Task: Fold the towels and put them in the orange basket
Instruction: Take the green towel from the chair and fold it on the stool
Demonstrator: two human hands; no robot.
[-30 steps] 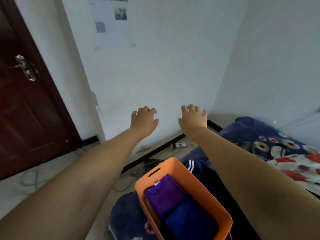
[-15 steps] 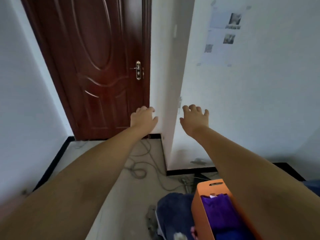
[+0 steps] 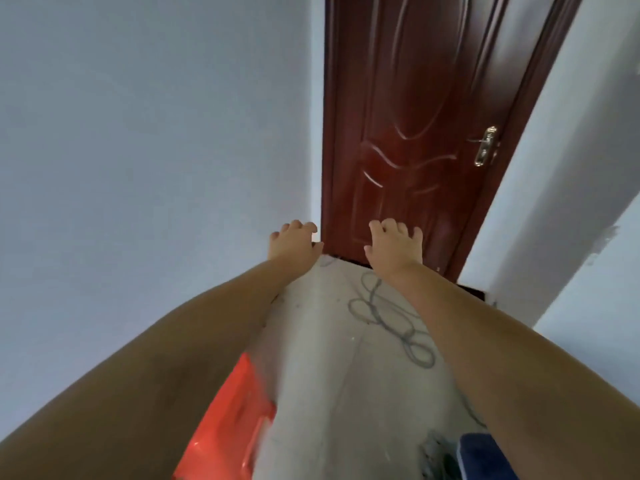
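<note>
Ahead of the door: both arms outstretched.
Left hand: loosely curled, empty.
Right hand: loosely curled, empty.
Towels, basket: out of view.
Risk: tripping on floor cable.

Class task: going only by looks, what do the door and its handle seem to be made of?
Door: probably wood or wood-look veneer, glossy reddish-brown, with raised moulded curves that catch the light. Door handle: seemingly metal with a shiny brass-like tone, though it is blurred.

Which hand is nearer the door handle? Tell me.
Right. The right hand is raised in front of the door's lower panel, below and left of the door handle; the left hand is further left, against the wall.
</note>
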